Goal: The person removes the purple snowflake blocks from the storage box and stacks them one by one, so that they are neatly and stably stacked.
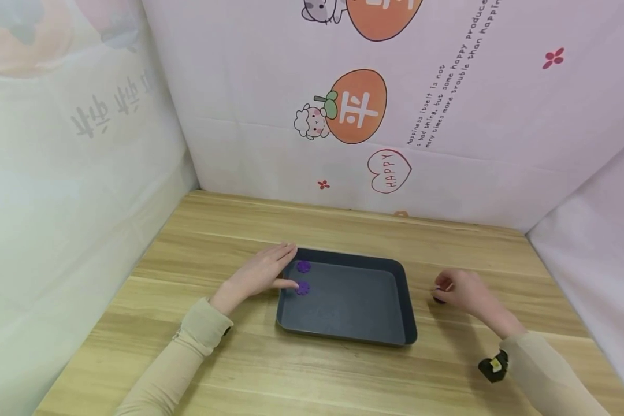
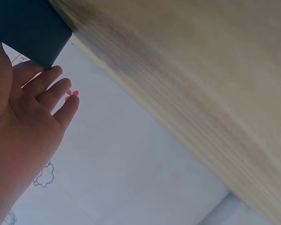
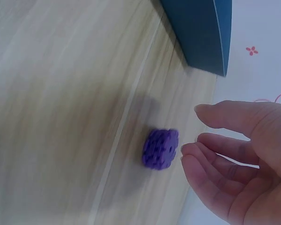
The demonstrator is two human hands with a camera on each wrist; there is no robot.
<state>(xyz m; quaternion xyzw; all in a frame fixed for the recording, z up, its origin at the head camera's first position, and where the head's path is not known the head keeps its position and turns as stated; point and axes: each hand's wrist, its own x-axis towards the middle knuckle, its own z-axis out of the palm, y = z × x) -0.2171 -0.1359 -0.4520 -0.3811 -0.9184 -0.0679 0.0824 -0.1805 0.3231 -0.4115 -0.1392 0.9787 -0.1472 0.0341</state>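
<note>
My left hand (image 1: pixel 262 270) rests over the left rim of a dark grey tray (image 1: pixel 343 303), its fingers extended toward the far left corner. The thumb reaches inside, with its tip at a purple, notched disc (image 1: pixel 304 289). A second purple disc (image 1: pixel 304 266) lies just behind that one. In the left wrist view, relaxed fingertips (image 2: pixel 56 71) meet the tray's corner, and the thumb is hidden. Right of the tray, my right hand (image 1: pixel 463 290) hovers beside a short stack of purple discs (image 3: pixel 160 149) on the table. Its thumb and bent fingers are spread apart with nothing between them.
The wooden table (image 1: pixel 229 370) meets a printed white cloth (image 1: pixel 249 138) at the back, with more cloth at both sides. A black wrist device (image 1: pixel 494 367) with a yellow patch hangs under the right sleeve. The tray's right wall stands between the stack and the tray's inside.
</note>
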